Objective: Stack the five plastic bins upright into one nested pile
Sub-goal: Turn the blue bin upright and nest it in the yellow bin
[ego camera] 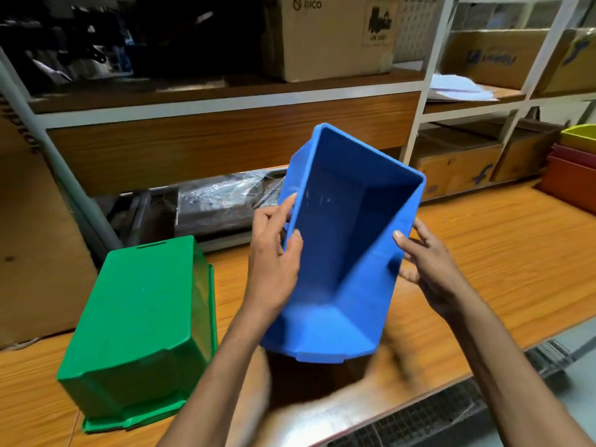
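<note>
A blue bin [345,240] is held in the air above the wooden table [516,253], its open mouth tilted toward me. My left hand [274,253] grips its left rim, thumb inside. My right hand [425,262] holds its right rim and wall. A green bin [142,330] lies upside down on the table at the left, bottom facing up. At the far right edge a pile of nested bins stands upright: a yellow-green one [579,137] on top, a dark red one [574,154] under it and an orange-red one [567,185] lowest.
Shelving rises behind the table, holding cardboard boxes [329,37], papers [458,88] and a plastic-wrapped dark bundle [222,201]. A large cardboard sheet [35,237] leans at the left. The table's front edge runs diagonally at the lower right, above a metal grille [429,417].
</note>
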`<move>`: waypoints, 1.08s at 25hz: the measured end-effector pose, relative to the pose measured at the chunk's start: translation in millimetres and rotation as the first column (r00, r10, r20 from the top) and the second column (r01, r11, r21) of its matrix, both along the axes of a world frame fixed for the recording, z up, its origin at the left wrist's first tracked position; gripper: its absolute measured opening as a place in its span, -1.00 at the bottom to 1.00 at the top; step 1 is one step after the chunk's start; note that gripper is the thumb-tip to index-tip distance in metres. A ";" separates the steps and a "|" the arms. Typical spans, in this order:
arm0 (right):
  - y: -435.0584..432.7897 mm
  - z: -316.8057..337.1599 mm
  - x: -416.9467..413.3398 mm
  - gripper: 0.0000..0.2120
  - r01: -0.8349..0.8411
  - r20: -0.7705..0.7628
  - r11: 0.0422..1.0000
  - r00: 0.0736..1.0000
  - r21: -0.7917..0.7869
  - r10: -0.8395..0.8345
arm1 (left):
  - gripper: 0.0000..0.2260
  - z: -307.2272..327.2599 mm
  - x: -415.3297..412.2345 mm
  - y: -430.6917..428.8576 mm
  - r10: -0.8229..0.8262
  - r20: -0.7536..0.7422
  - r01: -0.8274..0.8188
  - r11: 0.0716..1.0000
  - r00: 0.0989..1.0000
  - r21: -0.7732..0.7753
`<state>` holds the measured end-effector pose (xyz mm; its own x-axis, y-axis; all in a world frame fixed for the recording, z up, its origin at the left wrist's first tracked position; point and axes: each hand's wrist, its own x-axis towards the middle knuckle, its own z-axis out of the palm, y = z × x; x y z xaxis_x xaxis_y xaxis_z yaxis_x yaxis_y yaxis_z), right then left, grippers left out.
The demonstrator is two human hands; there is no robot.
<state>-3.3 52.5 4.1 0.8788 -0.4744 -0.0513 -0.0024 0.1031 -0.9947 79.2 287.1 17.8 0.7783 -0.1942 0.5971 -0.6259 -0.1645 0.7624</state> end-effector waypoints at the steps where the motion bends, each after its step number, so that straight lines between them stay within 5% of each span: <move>1: 5.3 -2.5 -8.6 -0.64 -0.058 -0.010 0.998 0.998 0.031 0.059 | -0.50 1.4 8.4 4.7 0.004 -0.028 -0.005 0.999 1.000 -0.033; 4: 17.1 2.7 -26.0 -0.42 -0.049 0.063 0.998 0.997 -0.049 0.052 | -0.51 -11.3 36.5 18.7 0.001 -0.172 -0.013 0.998 0.985 -0.066; 8: 54.2 26.6 -28.0 -0.29 0.067 0.182 0.925 0.983 -0.373 0.003 | -0.47 -44.7 48.7 18.1 -0.067 -0.405 0.045 0.997 0.912 -0.063; 13: 89.7 34.6 -22.8 -0.37 0.150 0.267 0.834 0.964 -0.532 -0.003 | -0.33 -65.8 41.1 5.6 -0.170 -0.626 0.120 0.985 0.761 -0.122; 19: 27.4 73.8 -12.6 -0.50 0.005 0.081 0.999 0.997 -0.051 -0.001 | -0.57 -38.7 44.3 17.4 -0.223 -0.610 0.181 0.975 0.761 -0.130; 22: -9.5 76.9 1.4 -0.55 -0.100 -0.104 0.978 0.987 0.182 0.120 | -0.84 -14.6 53.5 11.3 -0.126 -0.663 0.092 0.992 0.738 -0.087; 27: -26.5 55.7 1.7 -0.54 -0.069 -0.207 0.904 0.963 0.422 0.170 | -0.89 -4.0 57.5 14.9 -0.091 -0.788 0.110 0.993 0.609 -0.029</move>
